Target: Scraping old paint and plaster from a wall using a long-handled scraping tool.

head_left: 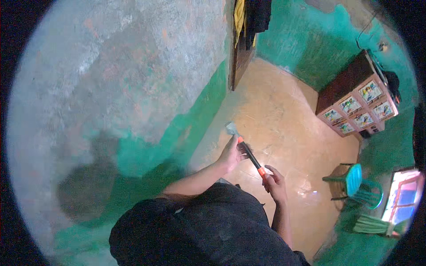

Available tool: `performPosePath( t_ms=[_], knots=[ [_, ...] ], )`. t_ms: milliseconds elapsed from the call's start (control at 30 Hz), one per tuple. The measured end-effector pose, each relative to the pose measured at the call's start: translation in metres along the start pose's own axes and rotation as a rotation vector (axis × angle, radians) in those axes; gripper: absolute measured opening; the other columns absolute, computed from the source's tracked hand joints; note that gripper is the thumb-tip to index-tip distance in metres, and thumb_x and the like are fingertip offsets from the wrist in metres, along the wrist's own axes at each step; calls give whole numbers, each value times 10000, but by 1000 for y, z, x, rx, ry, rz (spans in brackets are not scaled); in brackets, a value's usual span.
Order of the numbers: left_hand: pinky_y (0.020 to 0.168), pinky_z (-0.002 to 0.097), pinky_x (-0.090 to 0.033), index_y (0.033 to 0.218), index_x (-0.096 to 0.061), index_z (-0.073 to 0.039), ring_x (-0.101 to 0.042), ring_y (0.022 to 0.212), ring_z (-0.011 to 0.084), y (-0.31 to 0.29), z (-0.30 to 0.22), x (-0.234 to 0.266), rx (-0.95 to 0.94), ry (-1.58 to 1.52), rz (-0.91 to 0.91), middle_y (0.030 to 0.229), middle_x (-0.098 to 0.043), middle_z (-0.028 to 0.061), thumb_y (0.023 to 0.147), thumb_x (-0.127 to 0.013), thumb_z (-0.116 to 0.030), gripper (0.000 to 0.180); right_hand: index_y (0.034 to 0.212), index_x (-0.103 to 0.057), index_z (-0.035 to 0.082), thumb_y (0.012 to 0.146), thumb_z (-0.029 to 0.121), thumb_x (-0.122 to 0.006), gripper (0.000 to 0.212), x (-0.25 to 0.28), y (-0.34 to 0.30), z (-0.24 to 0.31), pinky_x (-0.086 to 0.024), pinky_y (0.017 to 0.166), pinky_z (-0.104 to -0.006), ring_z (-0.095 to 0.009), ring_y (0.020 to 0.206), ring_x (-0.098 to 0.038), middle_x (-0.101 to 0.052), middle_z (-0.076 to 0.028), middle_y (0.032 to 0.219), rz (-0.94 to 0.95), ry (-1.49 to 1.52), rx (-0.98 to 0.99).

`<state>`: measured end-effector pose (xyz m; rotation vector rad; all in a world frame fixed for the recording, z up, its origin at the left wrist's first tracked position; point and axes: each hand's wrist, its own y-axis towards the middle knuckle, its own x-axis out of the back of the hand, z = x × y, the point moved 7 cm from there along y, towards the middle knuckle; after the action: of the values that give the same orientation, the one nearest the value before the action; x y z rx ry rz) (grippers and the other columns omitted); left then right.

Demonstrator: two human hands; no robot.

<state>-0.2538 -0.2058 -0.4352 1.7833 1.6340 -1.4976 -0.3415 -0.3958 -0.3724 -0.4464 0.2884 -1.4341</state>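
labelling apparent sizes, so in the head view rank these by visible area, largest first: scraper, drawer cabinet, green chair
1. Drawer cabinet
2. Green chair
3. Scraper

Picture area only: the scraper is nearer the camera.

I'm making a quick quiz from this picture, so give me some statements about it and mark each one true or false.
1. The left hand is nearer the scraper's blade than the right hand is. True.
2. The scraper's handle is plain black all over. False: it is black with orange parts.
3. A green chair stands toward the right of the picture. True.
4. The left wall is evenly painted green. False: it is patchy, with much grey.
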Motion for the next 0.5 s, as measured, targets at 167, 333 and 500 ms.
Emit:
performPosePath(
  t_ms=[167, 333, 500],
  knots=[
    [851, 466, -526, 1194, -456, -152, -659, 935, 284, 37, 31, -52, -26, 25, 86, 970, -641, 111, 958, -432, -612, 517, 1357, -506, 52, 953, 175, -568, 427, 55, 11, -6, -374, 452, -226, -87, 518, -487, -566, -28, 688, 32, 100, 9],
    [850, 465, -519, 1225, -440, -150, -663, 920, 287, 62, 34, -91, -74, -38, 86, 965, -644, 111, 959, -428, -614, 535, 1357, -502, 47, 956, 180, -564, 427, 92, 31, 28, -373, 448, -235, -92, 512, -479, -552, -21, 685, 57, 73, 68],
    [885, 486, -511, 1233, -439, -156, -663, 951, 297, 93, 24, -110, -115, -58, 38, 974, -639, 104, 955, -429, -618, 540, 1333, -523, 38, 960, 176, -573, 401, 117, 75, 60, -362, 446, -235, -78, 501, -458, -530, -5, 656, 253, -17, 45]
  ],
)
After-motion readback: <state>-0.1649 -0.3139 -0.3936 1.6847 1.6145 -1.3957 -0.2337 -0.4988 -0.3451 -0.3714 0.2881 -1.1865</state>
